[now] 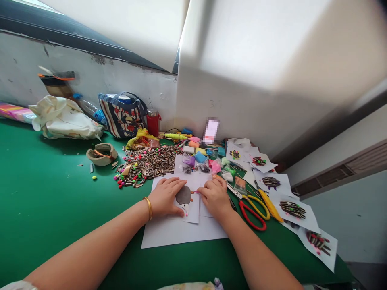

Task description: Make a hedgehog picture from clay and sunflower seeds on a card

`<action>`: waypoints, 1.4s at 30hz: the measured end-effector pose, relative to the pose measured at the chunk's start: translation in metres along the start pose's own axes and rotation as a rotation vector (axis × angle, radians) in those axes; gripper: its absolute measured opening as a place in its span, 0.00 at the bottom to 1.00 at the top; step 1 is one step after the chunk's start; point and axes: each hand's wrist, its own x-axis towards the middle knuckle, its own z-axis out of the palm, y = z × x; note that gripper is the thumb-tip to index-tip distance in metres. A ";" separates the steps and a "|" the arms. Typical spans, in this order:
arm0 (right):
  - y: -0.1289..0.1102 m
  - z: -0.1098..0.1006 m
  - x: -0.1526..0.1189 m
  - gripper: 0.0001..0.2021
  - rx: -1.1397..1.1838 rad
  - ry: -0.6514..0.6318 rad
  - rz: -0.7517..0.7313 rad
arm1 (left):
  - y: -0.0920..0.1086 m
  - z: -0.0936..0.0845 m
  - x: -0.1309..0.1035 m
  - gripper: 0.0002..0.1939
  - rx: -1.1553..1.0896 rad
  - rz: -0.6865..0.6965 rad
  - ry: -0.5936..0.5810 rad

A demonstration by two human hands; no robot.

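Note:
My left hand (168, 198) lies on a small white card (194, 216), fingers spread, thumb beside the picture. On the card is a hedgehog-like figure (183, 195) with a grey round body, a white face with a dark eye, and small orange bits at its right side. My right hand (216, 197) is closed in a pinch at the card's right edge. From its fingertips a thin pinkish-purple tip (196, 192) reaches to the orange bits; the rest of that slim thing is hidden. Larger white sheets (169, 237) lie beneath the card.
Striped sunflower seeds (160, 161) with coloured pompoms are heaped behind my left hand. Bagged clay (200, 157) lies behind the card. Scissors (254, 209) and a yellow utility knife (270, 205) lie right of my right hand, near finished seed pictures (293, 209). A bowl (102, 154) stands left.

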 end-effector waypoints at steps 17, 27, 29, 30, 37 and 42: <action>-0.002 -0.007 -0.004 0.07 0.049 0.009 0.014 | 0.001 0.000 0.000 0.57 -0.007 0.000 0.009; -0.010 -0.009 -0.007 0.06 0.112 -0.063 -0.080 | 0.002 -0.001 0.000 0.57 -0.004 -0.007 0.010; -0.010 -0.009 -0.007 0.06 0.108 -0.066 -0.082 | 0.002 0.000 0.000 0.57 -0.006 -0.010 0.006; -0.010 -0.009 -0.007 0.06 0.108 -0.068 -0.082 | 0.002 0.000 0.000 0.58 -0.007 -0.009 0.006; -0.010 -0.007 -0.007 0.07 0.097 -0.108 -0.088 | 0.001 0.001 0.001 0.58 -0.014 -0.005 0.011; -0.010 -0.008 -0.007 0.07 0.114 -0.110 -0.090 | 0.000 0.002 0.001 0.58 -0.012 -0.005 0.014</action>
